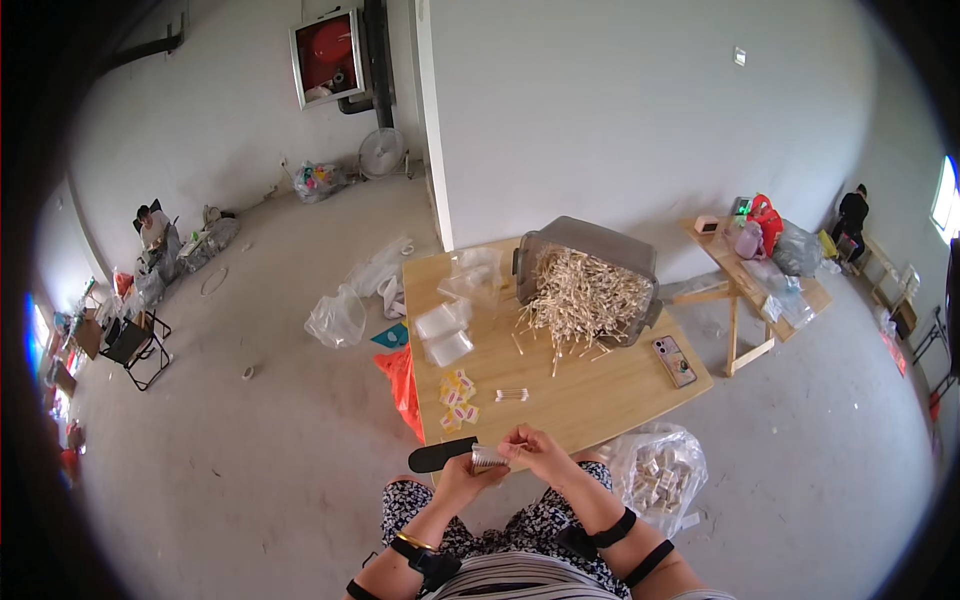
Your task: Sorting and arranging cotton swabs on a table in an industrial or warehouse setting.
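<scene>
Clear packet (489, 458) between both hands (505, 462)

Two wooden tables stand in the room: the near table (600, 395) at centre and a second table (745, 275) toward three o'clock. One tipped grey bin (590, 255) spills sticks too many to count. One phone (674, 360) lies at its four o'clock. Two stacks of clear bags (445, 335) sit at ten o'clock, with roughly eight small packets (458, 398) below. Two other people (152, 225) are visible, one at nine o'clock, one at two.
</scene>
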`<state>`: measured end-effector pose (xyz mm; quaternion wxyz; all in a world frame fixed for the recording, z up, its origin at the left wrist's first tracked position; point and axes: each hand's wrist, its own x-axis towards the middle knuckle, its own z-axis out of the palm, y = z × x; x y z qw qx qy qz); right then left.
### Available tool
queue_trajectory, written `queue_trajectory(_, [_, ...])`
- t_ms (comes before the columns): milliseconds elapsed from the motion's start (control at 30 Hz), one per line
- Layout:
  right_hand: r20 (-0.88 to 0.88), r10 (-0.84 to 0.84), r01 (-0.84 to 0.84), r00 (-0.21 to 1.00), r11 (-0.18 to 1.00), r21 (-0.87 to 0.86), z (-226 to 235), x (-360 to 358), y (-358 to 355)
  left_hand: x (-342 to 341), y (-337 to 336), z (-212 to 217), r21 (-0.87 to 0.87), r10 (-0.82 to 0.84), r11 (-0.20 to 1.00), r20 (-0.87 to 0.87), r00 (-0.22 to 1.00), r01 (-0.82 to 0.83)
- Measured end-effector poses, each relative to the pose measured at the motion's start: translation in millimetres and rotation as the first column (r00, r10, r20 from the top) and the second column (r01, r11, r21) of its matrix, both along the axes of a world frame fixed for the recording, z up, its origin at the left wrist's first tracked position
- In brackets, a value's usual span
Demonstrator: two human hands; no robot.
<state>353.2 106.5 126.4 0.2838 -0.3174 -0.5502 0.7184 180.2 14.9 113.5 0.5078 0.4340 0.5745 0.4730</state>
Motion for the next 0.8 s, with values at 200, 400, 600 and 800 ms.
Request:
queue_trajectory(200, [0.078, -0.105, 0.045, 0.991, 0.830, 0.556, 45, 0, -20, 7, -14, 58, 0.028, -0.086, 0.996, -0.111, 0.990, 0.089])
queue_trajectory(400, [-0.042, -0.247, 0.236, 0.968, 0.842, 0.486, 57, -2, -33, 3, -27, 77, 0.086, -0.122, 0.987, -0.130, 0.984, 0.134])
queue_trajectory(600, [-0.165, -0.240, 0.276, 0.957, 0.927, 0.253, 65, 0, -35, -8, -37, 78, 0.282, 0.069, 0.946, 0.301, 0.951, -0.157])
queue_trajectory(800, [-0.287, 0.025, 0.036, 0.958, 0.978, 0.206, 59, 2, -42, -16, -48, 87, 0.377, 0.168, 0.892, 0.233, 0.958, -0.248])
